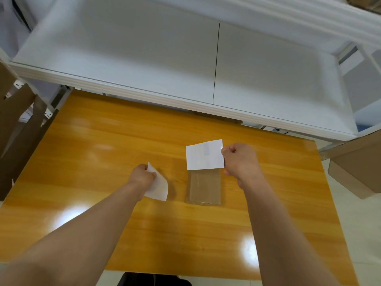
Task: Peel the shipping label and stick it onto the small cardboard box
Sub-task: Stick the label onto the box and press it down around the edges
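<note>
Right hand [240, 159] pinches the white shipping label [204, 154] by its right edge, above the far end of the small cardboard box [203, 186], which lies lengthwise toward the person on the surface [103, 145]. Left hand [143, 175] grips the peeled backing sheet [158, 187], off left.

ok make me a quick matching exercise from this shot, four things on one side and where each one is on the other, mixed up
Things:
1. shipping label
2. backing sheet
3. small cardboard box
4. white shelf

Places:
A. flat on the wooden table
B. pinched in the left hand
C. behind the table, at its far edge
D. held by the right hand, over the box's far end

Pairs: 1-D, 2-B, 3-A, 4-C
</note>
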A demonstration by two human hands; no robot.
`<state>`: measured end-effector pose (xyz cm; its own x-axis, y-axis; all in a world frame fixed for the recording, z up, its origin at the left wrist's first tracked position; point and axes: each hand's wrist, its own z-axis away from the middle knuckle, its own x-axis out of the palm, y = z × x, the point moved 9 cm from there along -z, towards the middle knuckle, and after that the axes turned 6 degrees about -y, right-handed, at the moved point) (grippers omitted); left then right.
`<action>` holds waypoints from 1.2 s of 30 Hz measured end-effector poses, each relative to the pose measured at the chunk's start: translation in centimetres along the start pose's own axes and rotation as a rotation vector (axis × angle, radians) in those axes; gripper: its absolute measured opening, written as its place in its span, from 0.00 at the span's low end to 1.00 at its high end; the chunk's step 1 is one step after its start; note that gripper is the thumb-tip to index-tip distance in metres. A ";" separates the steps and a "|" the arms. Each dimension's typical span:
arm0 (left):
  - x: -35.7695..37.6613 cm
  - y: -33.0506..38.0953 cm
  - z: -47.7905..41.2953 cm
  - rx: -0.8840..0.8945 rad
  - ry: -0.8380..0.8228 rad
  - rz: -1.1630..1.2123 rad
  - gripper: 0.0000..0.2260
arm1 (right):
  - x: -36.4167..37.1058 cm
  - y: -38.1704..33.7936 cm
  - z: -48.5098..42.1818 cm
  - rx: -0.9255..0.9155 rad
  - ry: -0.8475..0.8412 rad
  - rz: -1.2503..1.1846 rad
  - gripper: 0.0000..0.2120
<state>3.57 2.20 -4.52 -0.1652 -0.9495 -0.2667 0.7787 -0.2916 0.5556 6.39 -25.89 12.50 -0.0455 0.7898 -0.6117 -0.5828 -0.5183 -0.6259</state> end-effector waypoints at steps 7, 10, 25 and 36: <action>-1.7 -1.6 -1.0 -0.060 0.124 -0.108 0.24 | 0.2 -0.4 -0.1 -0.012 -0.021 0.014 0.07; -2.1 -0.7 -0.7 -0.062 0.173 -0.174 0.22 | 0.2 -0.8 -0.2 -0.013 -0.031 0.023 0.07; 5.9 11.0 7.7 -0.179 -0.467 0.326 0.18 | -0.1 -6.7 2.7 -0.473 0.082 0.563 0.08; 5.4 11.9 8.4 -0.165 -0.411 0.350 0.05 | 0.6 -8.2 4.5 -0.701 0.061 0.674 0.08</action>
<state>6.86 -7.36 7.33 -0.0761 -0.9631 0.2583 0.9081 0.0400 0.4168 7.47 -19.73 19.46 -0.1393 0.2483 -0.9586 0.1656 -0.9486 -0.2698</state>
